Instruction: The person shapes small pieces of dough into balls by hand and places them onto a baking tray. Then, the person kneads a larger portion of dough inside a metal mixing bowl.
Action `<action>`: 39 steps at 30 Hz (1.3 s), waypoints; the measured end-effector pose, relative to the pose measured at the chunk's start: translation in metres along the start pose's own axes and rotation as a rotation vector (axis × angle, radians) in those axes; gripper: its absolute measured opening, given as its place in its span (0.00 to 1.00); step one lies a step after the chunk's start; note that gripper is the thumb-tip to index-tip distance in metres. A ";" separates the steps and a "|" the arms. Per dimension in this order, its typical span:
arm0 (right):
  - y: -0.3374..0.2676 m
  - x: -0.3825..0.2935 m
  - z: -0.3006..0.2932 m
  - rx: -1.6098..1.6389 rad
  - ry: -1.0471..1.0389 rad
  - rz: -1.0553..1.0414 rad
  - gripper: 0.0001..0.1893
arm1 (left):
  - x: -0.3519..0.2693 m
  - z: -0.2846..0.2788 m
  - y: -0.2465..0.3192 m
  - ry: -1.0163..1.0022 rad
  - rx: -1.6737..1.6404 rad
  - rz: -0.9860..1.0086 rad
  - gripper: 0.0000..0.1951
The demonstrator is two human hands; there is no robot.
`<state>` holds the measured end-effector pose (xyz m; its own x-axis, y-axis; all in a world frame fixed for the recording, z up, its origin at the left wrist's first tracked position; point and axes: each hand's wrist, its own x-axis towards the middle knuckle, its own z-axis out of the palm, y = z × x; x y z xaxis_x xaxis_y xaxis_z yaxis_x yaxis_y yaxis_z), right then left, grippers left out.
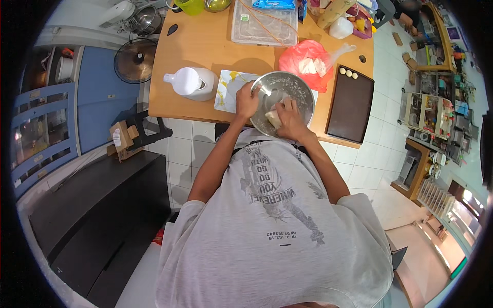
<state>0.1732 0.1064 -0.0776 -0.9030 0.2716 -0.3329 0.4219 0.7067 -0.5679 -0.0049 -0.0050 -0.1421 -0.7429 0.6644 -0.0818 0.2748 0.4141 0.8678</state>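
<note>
A stainless steel mixing bowl (300,86) tilts toward me at the table's front edge, its inner wall smeared with pale residue. My left hand (247,101) grips the bowl's left rim, thumb on the inside. Down in the bowl, my right hand (290,118) holds a lump of pale dough (273,118), its fingers partly covering it. Beneath the bowl lies a white and yellow patterned board or sheet (227,90). Right of the bowl is a dark baking tray (349,106) with three small dough balls (349,72) at its far end.
An open red plastic bag (292,57) with white pieces lies behind the bowl. A white plastic jug (196,82) stands at left on the wooden table (192,42). Farther back sits a clear lidded container (265,29). A fan (135,60) stands beyond the table's left edge.
</note>
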 end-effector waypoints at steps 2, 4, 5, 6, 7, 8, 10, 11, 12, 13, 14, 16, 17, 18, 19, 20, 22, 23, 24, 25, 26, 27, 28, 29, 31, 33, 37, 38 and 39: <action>0.003 -0.006 0.005 0.004 0.073 -0.009 0.35 | 0.000 0.000 0.002 0.017 0.014 0.019 0.15; 0.014 -0.007 -0.002 0.190 0.043 0.005 0.35 | -0.002 0.000 -0.002 0.037 0.018 0.031 0.15; 0.019 -0.008 -0.005 0.283 0.027 0.012 0.35 | -0.001 0.001 -0.003 0.046 0.013 0.036 0.15; 0.017 -0.010 -0.009 0.227 0.072 0.004 0.34 | -0.002 0.000 -0.003 0.053 0.009 0.041 0.15; 0.015 -0.014 -0.013 0.170 0.116 -0.005 0.33 | -0.003 -0.001 -0.003 0.047 0.004 0.023 0.15; 0.013 -0.017 -0.017 0.113 0.159 -0.014 0.33 | -0.003 -0.003 -0.003 0.042 -0.001 0.005 0.15; 0.010 -0.020 -0.021 -0.094 0.179 -0.076 0.31 | -0.003 -0.003 0.004 0.023 -0.008 -0.011 0.15; 0.010 -0.021 -0.021 -0.198 0.188 -0.108 0.31 | -0.003 -0.002 0.008 0.012 -0.009 -0.012 0.15; 0.010 -0.020 -0.018 -0.224 0.192 -0.102 0.31 | -0.003 -0.002 0.009 0.004 -0.007 -0.010 0.14; 0.012 -0.019 -0.012 -0.250 0.195 -0.097 0.31 | -0.002 -0.002 0.010 0.007 -0.013 -0.009 0.14; 0.013 -0.019 -0.008 -0.275 0.199 -0.092 0.31 | 0.001 0.000 0.011 0.010 -0.019 -0.008 0.14; 0.001 -0.019 -0.013 -0.243 0.190 -0.114 0.33 | 0.001 0.001 0.005 0.032 -0.011 0.008 0.14; -0.005 -0.020 -0.016 -0.227 0.186 -0.125 0.34 | 0.001 0.002 0.002 0.047 0.002 0.028 0.14; -0.010 -0.023 -0.018 -0.217 0.145 -0.113 0.35 | 0.001 0.003 0.000 0.058 0.014 0.049 0.14; -0.014 -0.026 -0.021 -0.207 0.105 -0.101 0.36 | 0.001 0.004 -0.002 0.063 0.013 0.053 0.14; -0.017 -0.028 -0.022 -0.197 0.065 -0.089 0.38 | 0.001 0.005 -0.003 0.068 0.012 0.057 0.14; -0.020 -0.034 -0.020 -0.224 0.013 -0.069 0.38 | 0.001 0.006 -0.002 0.076 0.010 0.056 0.14; -0.020 -0.035 -0.019 -0.238 -0.013 -0.060 0.39 | 0.001 0.006 -0.001 0.081 0.009 0.051 0.14; -0.020 -0.034 -0.016 -0.285 -0.037 -0.047 0.39 | 0.000 0.005 0.000 0.085 0.010 0.045 0.14; -0.020 -0.031 -0.011 -0.331 -0.061 -0.034 0.39 | 0.000 0.006 0.001 0.101 -0.005 0.065 0.13; -0.020 -0.028 -0.005 -0.378 -0.086 -0.022 0.40 | 0.000 0.006 0.002 0.116 -0.019 0.084 0.12; -0.020 -0.022 0.002 -0.415 -0.106 -0.016 0.40 | -0.001 0.006 0.002 0.133 -0.032 0.104 0.11; -0.021 -0.014 0.009 -0.451 -0.125 -0.010 0.40 | -0.002 0.005 0.002 0.110 -0.036 0.089 0.11; -0.021 -0.007 0.018 -0.487 -0.144 -0.005 0.40 | -0.003 0.004 0.002 0.087 -0.039 0.073 0.12; -0.019 0.006 0.034 -0.512 -0.192 0.024 0.40 | -0.001 0.002 0.000 0.070 -0.041 0.073 0.13; -0.021 0.018 0.042 -0.551 -0.231 0.052 0.41 | 0.000 0.004 -0.003 0.086 -0.036 0.094 0.13; -0.025 0.037 0.037 -0.544 -0.280 0.049 0.37 | 0.000 0.006 -0.007 0.092 -0.048 0.106 0.12; -0.024 0.042 0.033 -0.514 -0.288 0.035 0.35 | 0.001 0.005 -0.008 0.090 -0.034 0.113 0.12; -0.023 0.057 0.012 -0.375 -0.463 0.039 0.34 | 0.001 0.006 -0.010 0.091 -0.023 0.117 0.12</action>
<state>0.1129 0.0975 -0.0927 -0.7223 0.0483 -0.6899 0.3206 0.9073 -0.2722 -0.0051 -0.0046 -0.1534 -0.7590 0.6480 0.0643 0.3497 0.3224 0.8796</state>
